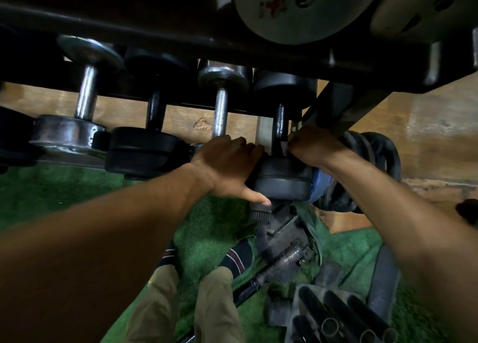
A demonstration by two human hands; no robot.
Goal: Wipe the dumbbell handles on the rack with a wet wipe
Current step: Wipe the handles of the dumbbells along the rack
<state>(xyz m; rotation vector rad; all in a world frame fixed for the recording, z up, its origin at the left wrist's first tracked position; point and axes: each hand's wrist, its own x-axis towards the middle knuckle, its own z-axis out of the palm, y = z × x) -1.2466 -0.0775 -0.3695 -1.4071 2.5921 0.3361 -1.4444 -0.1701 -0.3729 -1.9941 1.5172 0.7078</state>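
White wet wipe [284,144] pinched in your right hand [310,146] scrubs the black dumbbell handle [280,125] while your left hand [227,167], fingers spread, steadies its weight [282,180].

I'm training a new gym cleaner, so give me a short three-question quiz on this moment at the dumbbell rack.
1. True or false: the right hand holds the wet wipe at the handle of the rightmost black dumbbell.
2. Where does the left hand rest? A) on that dumbbell's near weight head B) on the green floor mat C) on a chrome handle
3. How many dumbbells on this shelf show chrome handles?

Key: 1 true; 2 A; 3 two, the left chrome dumbbell and the middle chrome dumbbell.
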